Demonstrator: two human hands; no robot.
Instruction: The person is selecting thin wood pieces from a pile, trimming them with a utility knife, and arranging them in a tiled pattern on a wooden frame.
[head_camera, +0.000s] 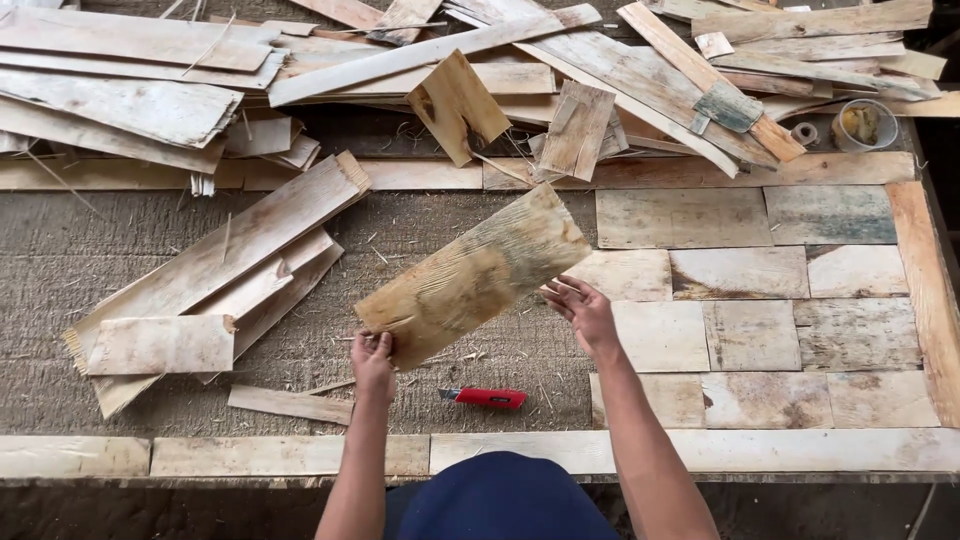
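My left hand (373, 357) grips the lower left corner of a thin wooden veneer sheet (472, 275), holding it tilted above the work surface. The sheet's upper right end rises toward the middle of the bench. My right hand (581, 311) is open, palm up, just under and beside the sheet's right edge; whether it touches the sheet is unclear. Below the sheet a red utility knife (486, 397) lies on the rough mat.
Laid veneer rectangles (745, 325) cover the right side, framed by wooden strips (690, 449). A loose stack of veneer pieces (215, 275) lies at left, a big scrap heap (480, 70) along the back, and a clear cup (862, 124) at the far right.
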